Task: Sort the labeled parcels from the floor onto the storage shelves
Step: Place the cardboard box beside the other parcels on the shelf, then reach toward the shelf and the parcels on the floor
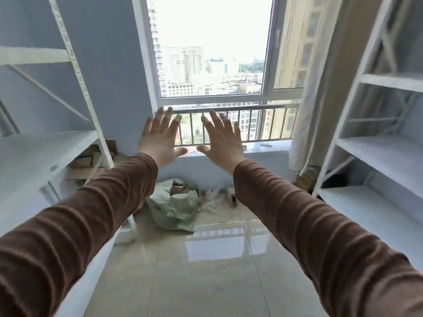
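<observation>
Head view, largest first: tiled floor runs betw. two white shelf units, left shelves and right shelves, both bare where visible, so sorting looks not yet begun. Window w/ railing closes the far end. Parcels, a pale green sack plus small boxes, lie on floor below the sill, near left unit's foot; labels too small to read. Left hand and right hand are raised side by side, apart, fingers spread, holding nothing, prob. a start pose.

A glossy tiled floor bears a crumpled green sack near white shelves.
</observation>
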